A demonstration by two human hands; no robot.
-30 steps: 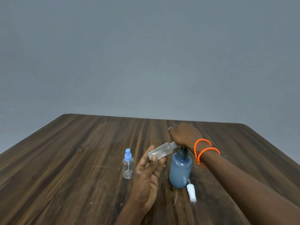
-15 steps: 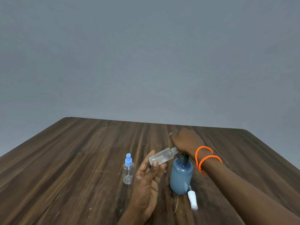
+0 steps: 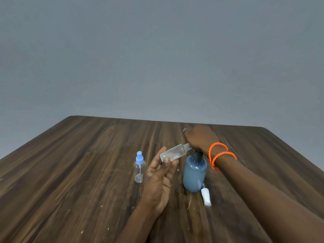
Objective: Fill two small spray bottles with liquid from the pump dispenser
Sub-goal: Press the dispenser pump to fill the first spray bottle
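While the wooden table (image 3: 87, 172) carries everything, we take the blue pump dispenser (image 3: 194, 174) as our landmark, standing upright near the table's middle. Our right hand (image 3: 201, 139) lies over the dispenser's top w/ the palm down on the dark pump head; its fingers reach out beyond and look fairly straight, pressing rather than gripping, tho the underside is hidden. Our left hand (image 3: 159, 178) sits just left of the dispenser, thumb and fingertips pinching the base end of the uncapped clear bottle (image 3: 174, 152). That bottle's long axis runs tilted, base low-left, open neck up-right, and the neck meets the right hand just above-left of the pump head; the nozzle itself we can't see, so whether mouth and spout line up we can't tell. We judge that alignment is what the next press depends on, and a miss would spill down the dispenser. Further left of the dispenser, well apart, the 2nd spray bottle (image 3: 139, 168) stands upright, blue sprayer on, apparently empty. Just beside the dispenser's near-right foot lies the white sprayer cap (image 3: 206, 197).
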